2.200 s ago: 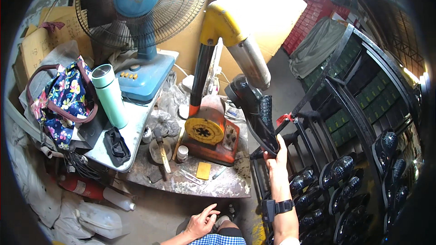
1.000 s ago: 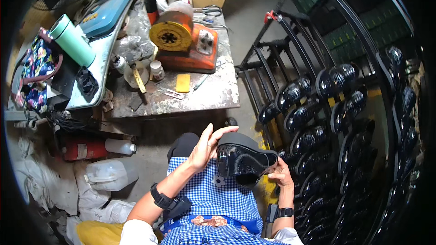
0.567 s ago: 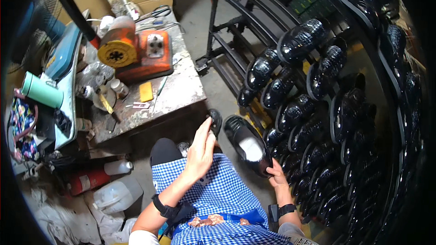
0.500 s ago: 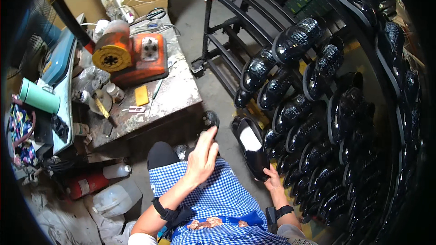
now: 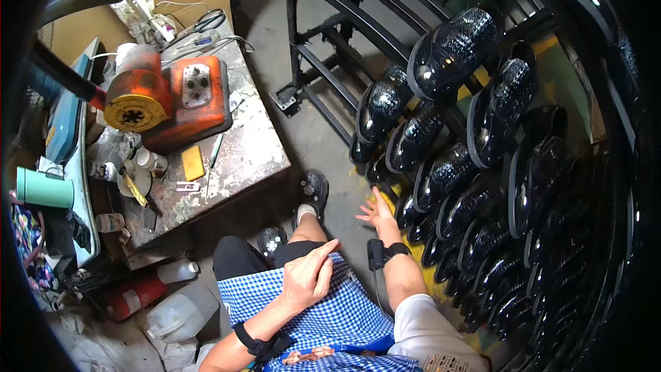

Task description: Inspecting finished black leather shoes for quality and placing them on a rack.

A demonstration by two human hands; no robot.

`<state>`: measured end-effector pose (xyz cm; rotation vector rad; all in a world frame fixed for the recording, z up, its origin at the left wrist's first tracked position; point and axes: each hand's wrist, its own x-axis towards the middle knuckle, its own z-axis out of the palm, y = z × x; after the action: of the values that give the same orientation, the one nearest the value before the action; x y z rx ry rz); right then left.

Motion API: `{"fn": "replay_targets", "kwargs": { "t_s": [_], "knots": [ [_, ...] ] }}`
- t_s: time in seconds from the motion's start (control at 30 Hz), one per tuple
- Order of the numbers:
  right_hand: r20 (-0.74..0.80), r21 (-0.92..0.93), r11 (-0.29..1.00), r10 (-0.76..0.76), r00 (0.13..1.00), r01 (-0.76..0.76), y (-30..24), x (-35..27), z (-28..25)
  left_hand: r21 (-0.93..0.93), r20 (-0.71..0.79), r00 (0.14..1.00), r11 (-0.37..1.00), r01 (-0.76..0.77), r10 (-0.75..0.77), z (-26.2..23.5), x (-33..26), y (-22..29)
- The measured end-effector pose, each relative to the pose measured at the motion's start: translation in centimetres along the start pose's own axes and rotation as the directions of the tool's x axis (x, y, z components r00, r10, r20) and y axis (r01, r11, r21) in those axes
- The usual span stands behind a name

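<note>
My left hand (image 5: 308, 276) rests over my blue checked apron (image 5: 330, 317) on my lap, fingers loosely curled, holding nothing. My right hand (image 5: 376, 212) reaches out to the right with fingers spread, empty, just short of the lowest black glossy shoes (image 5: 413, 138) on the black metal rack (image 5: 330, 34). Several black shoes fill the rack's rails to the right. My feet in dark clogs (image 5: 313, 189) stand on the concrete floor below the hand.
A stained workbench (image 5: 241, 155) on the left carries an orange machine (image 5: 172, 100), a yellow block (image 5: 193, 162), small bottles and scissors (image 5: 206, 22). A teal flask (image 5: 43, 188) lies at far left. Plastic jugs (image 5: 180, 313) and a red canister (image 5: 134, 296) sit under the bench.
The black shoe held in my right hand has gone onto the rack; that hand is now empty and open. My left hand has drawn back to my lap.
</note>
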<state>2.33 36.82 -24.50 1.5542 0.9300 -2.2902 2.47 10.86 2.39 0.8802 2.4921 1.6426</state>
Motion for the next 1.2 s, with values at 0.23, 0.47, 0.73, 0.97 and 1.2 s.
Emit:
{"fn": "replay_targets", "kwargs": {
  "t_s": [0.23, 0.47, 0.73, 0.97, 1.2],
  "knots": [
    [0.019, 0.345, 0.926, -0.168, 0.986, 0.151, 1.9, 3.0, -8.6, -0.263, -0.106, 0.986, 0.96, 0.097, -0.128, -0.1, -0.3, -0.6],
    [-0.562, 0.594, 0.74, 0.102, 0.821, 0.315, -0.1, 9.6, -13.0, -0.309, -0.148, 0.978, 0.946, 0.097, -0.148, -0.3, -0.6, -1.2],
    [-0.359, 0.722, 0.624, -0.032, 0.933, 0.299, -0.6, 1.9, -14.2, -0.282, -0.128, 0.979, 0.952, 0.118, -0.159, -0.6, -0.7, -1.2],
    [-0.321, 0.488, 0.791, -0.229, 0.919, 0.368, 2.4, -9.9, -16.2, -0.743, -0.141, 0.85, 0.622, 0.247, -0.507, -2.6, -1.6, -0.7],
    [-0.386, 0.303, 0.926, -0.097, 0.918, 0.225, 5.7, -21.9, -18.7, -0.648, -0.441, 0.577, 0.688, 0.326, -0.688, -12.4, -5.2, -4.6]
  ]
}}
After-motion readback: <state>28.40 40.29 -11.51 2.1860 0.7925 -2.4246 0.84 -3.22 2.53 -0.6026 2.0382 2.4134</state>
